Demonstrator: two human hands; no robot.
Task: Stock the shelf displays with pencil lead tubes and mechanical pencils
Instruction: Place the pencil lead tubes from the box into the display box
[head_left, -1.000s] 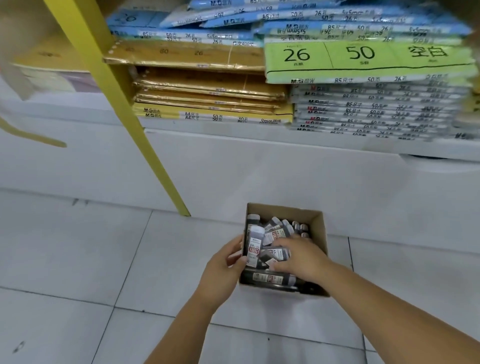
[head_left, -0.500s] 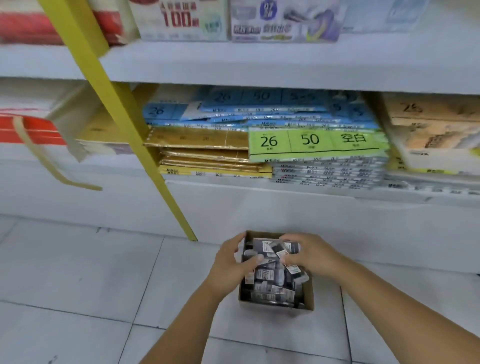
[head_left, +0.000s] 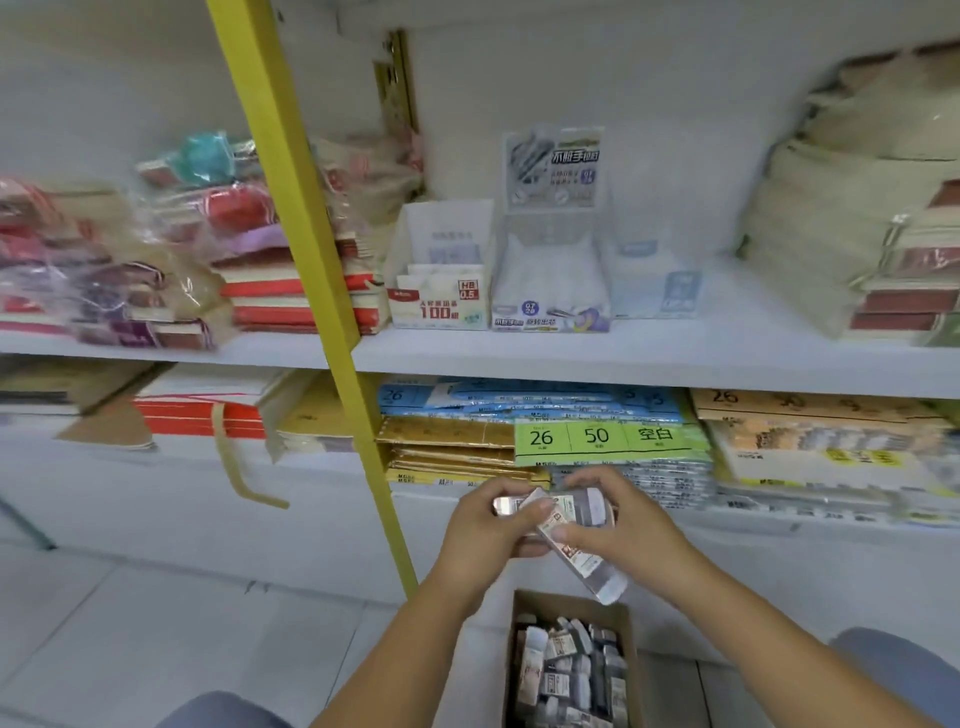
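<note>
Our left hand (head_left: 485, 527) and right hand (head_left: 631, 530) grip lead tubes (head_left: 579, 558) over the carton (head_left: 569, 605); next, likely, up into the far display box (head_left: 441, 304).

Glossy plastic tubes (head_left: 582, 545), matt cardboard box (head_left: 566, 605)

Site: stationery shop, retail aisle.

Evidence:
- White shelves (head_left: 623, 358) run above the left hand (head_left: 488, 525) and right hand (head_left: 631, 527).
- Directly above the hands: display boxes (head_left: 439, 299) printed "HB 0.5" and "100".
- Just behind the hands: stacked paper packs (head_left: 608, 439) labelled "26" and "50".
- Up and left of the left hand: piles of wrapped notebooks (head_left: 296, 291), crossed by a yellow post (head_left: 311, 260).
- Below the hands: a carton (head_left: 571, 605) full of lead tubes (head_left: 566, 673) on a tiled floor (head_left: 156, 623).

Same goods in multiples, packaged and labelled.
</note>
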